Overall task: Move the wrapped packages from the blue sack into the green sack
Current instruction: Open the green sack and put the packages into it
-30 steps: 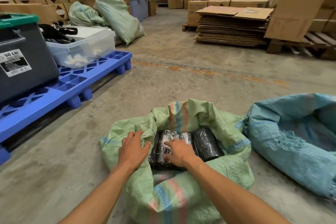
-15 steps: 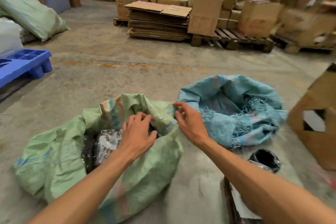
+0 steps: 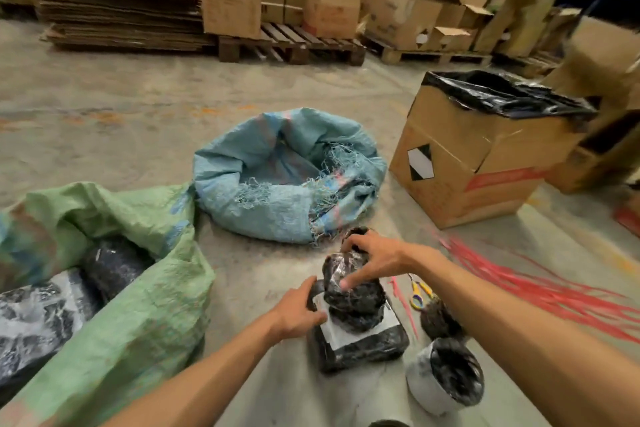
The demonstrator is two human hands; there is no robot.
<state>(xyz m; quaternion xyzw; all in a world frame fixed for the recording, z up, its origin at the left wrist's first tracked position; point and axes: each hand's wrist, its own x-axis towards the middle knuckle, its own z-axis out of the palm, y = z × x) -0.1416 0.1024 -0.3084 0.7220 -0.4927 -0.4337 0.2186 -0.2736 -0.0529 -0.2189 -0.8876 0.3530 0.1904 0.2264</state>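
Note:
The blue sack [image 3: 277,204] lies open on the concrete floor, and I see no package in its mouth. At the left, the green sack [image 3: 138,288] holds black wrapped packages [image 3: 110,263]. A pile of black wrapped packages stands on the floor in front of me. My right hand [image 3: 374,260] grips a small wrapped package [image 3: 353,295] on top of the pile. My left hand [image 3: 298,315] grips the left edge of the flat labelled package [image 3: 360,347] beneath it. More wrapped rolls [image 3: 450,374] stand at the right.
A cardboard box lined with a black bag [image 3: 485,156] stands to the right of the blue sack. Scissors [image 3: 419,295] and red ties [image 3: 540,284] lie on the floor by my right arm. Pallets with cartons [image 3: 294,42] and flat cardboard [image 3: 114,10] line the back.
My view has swung right. Both hands left the green sack's mouth and came down on the package pile to the right, where they now grip packages.

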